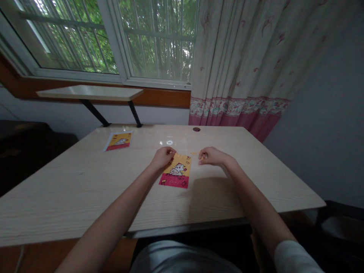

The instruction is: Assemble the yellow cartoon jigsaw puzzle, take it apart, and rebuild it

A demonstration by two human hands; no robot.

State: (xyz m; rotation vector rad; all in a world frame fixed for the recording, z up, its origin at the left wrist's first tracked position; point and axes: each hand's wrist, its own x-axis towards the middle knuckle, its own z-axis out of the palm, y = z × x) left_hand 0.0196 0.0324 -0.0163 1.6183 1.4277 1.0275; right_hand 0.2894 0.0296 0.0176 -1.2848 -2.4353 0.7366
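A jigsaw puzzle (178,170) lies flat on the table, yellow above and pink-red below, with a white cartoon animal in the middle. At its upper left edge rests my left hand (163,157), fingers curled and closed; whatever is between the fingertips is hidden. To the right of the puzzle, my right hand (212,156) is closed in a pinch, with a small yellow puzzle piece showing at the fingers. A loose yellow piece (194,153) lies between that hand and the puzzle's upper right corner.
The pale wooden table (85,189) has a picture card (119,141) with the same design at its back left. Behind it, a raised shelf (93,93) stands on black supports. A round brown cable cover (196,129) sits near the back edge, below the curtain (236,76).
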